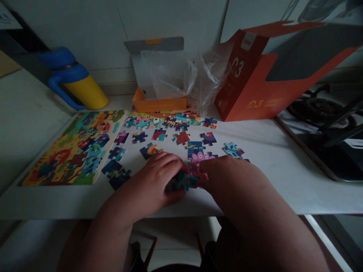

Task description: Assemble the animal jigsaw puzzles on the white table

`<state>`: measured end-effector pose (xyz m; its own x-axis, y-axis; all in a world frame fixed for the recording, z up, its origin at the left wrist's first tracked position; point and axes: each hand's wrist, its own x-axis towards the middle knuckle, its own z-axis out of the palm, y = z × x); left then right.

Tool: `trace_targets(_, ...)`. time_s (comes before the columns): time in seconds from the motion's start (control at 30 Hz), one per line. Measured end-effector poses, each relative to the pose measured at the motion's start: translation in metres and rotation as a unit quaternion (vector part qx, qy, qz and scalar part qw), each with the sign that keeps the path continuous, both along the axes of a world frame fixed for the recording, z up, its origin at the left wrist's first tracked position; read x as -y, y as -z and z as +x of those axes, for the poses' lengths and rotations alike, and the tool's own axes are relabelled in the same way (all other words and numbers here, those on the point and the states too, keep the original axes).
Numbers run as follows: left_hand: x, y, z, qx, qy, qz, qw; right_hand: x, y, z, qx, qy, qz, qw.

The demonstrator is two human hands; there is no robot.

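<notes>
- The left hand [166,174] is curled, thumb apart from the fingers, and seems to hold a blurred teal piece [181,182] of puzzle near the table's front edge. A light hold by its sides would likely keep the knobs free.
- The right hand [227,174] is bent over, its fingertips down at a red piece [203,176] beside the teal one. Its own back hides most of the fingers, so whether it pinches or only presses cannot be told.
- Just beyond the fingertips lies the purple section [197,156], partly covered by the right hand. Steadying it flat with one hand while the other lines up an edge looks the safer way; a sideways shove could open its seams.
- A knob should face its gap squarely before any downward push, since cardboard tends to bend when forced.
- The picture board [68,151] lies flat on the left, well placed for checking colours.
- Loose pieces surround the work: a brown piece [182,138] beyond the hands, and a pale blue piece [233,150] near the right wrist. Keeping the forearms a little raised would help avoid dragging any along the white table [283,162].
</notes>
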<state>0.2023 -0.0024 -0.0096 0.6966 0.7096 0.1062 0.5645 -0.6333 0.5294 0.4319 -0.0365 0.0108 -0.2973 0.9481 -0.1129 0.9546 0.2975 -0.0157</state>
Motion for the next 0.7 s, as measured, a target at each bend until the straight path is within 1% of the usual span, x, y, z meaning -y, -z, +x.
trace_targets(0.13, 0.001, 0.001, 0.003, -0.003, 0.003, 0.000, 1.000, 0.001, -0.002, -0.001, 0.001, -0.003, -0.002, 1.000)
trace_targets(0.47, -0.002, 0.005, 0.002, -0.005, -0.003, 0.013, 1.000, 0.001, -0.002, 0.000, -0.002, -0.003, -0.009, 1.000)
trace_targets(0.57, -0.002, 0.004, 0.003, -0.005, -0.004, 0.021, 1.000, -0.005, 0.003, 0.003, -0.002, 0.002, -0.012, 1.000)
trace_targets(0.7, -0.002, 0.002, 0.003, -0.003, 0.011, 0.020, 1.000, -0.017, 0.014, 0.006, -0.009, 0.015, -0.019, 1.000)
